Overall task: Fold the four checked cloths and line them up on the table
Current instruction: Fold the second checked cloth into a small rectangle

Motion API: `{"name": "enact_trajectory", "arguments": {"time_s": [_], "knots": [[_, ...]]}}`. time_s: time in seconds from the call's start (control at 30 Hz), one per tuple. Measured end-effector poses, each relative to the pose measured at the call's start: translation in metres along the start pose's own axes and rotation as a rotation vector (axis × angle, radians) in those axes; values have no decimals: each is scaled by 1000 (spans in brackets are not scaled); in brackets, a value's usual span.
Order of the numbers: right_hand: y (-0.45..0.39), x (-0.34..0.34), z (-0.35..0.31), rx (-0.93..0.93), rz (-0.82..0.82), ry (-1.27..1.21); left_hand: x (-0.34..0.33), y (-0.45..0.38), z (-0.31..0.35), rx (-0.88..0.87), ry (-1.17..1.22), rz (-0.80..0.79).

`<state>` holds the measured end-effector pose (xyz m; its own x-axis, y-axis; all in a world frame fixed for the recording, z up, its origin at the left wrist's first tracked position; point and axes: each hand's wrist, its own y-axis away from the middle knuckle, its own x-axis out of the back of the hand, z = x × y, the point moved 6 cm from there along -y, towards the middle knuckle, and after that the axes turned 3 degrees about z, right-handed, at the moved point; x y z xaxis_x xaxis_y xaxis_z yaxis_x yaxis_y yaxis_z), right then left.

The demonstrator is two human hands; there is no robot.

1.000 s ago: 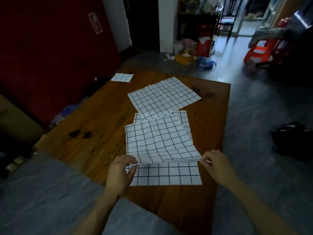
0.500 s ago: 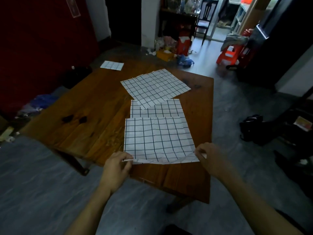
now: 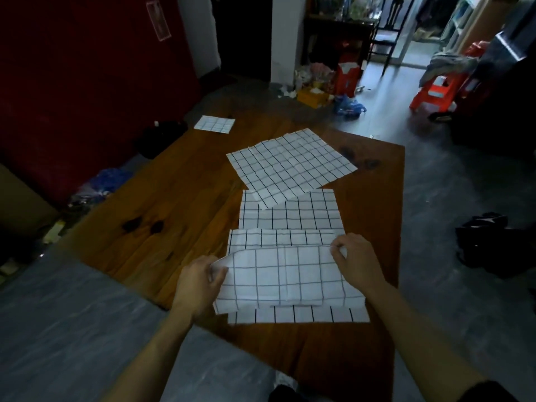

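Observation:
The near checked cloth (image 3: 287,277) lies on the wooden table (image 3: 174,216), its near part raised and turned over away from me. My left hand (image 3: 200,282) pinches its left corner and my right hand (image 3: 353,262) pinches its right corner. A second checked cloth (image 3: 293,216) lies flat just beyond it. A third checked cloth (image 3: 290,166) lies askew past that and overlaps it. A small folded checked cloth (image 3: 214,124) sits at the table's far left corner.
The table's right edge (image 3: 401,216) runs along grey floor. A dark bag (image 3: 490,242) lies on the floor to the right. Red stools (image 3: 435,91), boxes and bags clutter the floor beyond the table. A dark red wall stands on the left.
Both hands have lifted the near cloth's front edge and carried it away from me over the cloth, so a fold is forming. The camera has tilted down and closer.

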<state>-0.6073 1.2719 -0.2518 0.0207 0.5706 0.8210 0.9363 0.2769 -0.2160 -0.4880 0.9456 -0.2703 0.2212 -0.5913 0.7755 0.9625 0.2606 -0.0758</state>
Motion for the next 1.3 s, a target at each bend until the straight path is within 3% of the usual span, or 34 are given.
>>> {"name": "enact_trajectory", "arguments": {"time_s": [0.27,0.43,0.63,0.73,1.03,1.17,1.3], "knots": [[-62,-30,36,-33,-41,2,-19,-76,3,172,-124,-81],[-86,-31,35,-31,30,-22,-35,-102,-8,270,-141,-150],[-79,-44,42,-134,65,34,-41,-110,-19,330,-243,-19],[-56,-62,38,-154,-38,61,-53,-105,-17,237,-353,-89],[22,-154,-31,-59,-400,118,-134,-42,37,-403,-521,-452],[36,-181,-34,51,-511,275,-156,-24,30,-494,-550,-550],[30,-178,-23,-22,-528,301,-158,-27,13,-474,-588,-578]]}}
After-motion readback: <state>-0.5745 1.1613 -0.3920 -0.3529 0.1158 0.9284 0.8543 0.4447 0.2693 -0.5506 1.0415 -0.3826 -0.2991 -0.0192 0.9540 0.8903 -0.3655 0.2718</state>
